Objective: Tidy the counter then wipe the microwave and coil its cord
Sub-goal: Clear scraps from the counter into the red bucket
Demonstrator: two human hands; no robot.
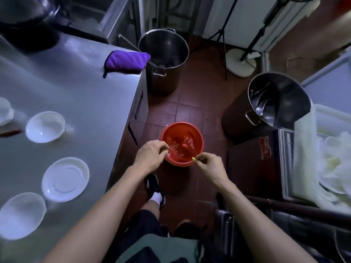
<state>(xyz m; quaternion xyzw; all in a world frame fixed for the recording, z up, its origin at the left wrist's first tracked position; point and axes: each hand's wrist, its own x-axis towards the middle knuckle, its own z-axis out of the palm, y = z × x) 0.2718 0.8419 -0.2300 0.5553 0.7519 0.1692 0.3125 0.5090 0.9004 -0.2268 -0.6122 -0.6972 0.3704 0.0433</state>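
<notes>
Both hands over red bucket (182,143), frame centre: left hand (150,155) fingers curled, contents unclear; right hand (209,164) pinching yellow scrap (193,158).

Looking down from head height, two bare arms reach over a red bucket (182,143) standing on a dark red tiled floor (207,114). The left hand (150,155) hangs over the bucket's near-left rim, fingers curled. The right hand (209,165) pinches a small yellow scrap (193,158) at the near-right rim. To the left, a steel bench (76,95) carries white bowls (45,126) and a purple oven mitt (126,60) at its far corner. Two tall steel pots (163,48) stand on the floor beyond.
</notes>
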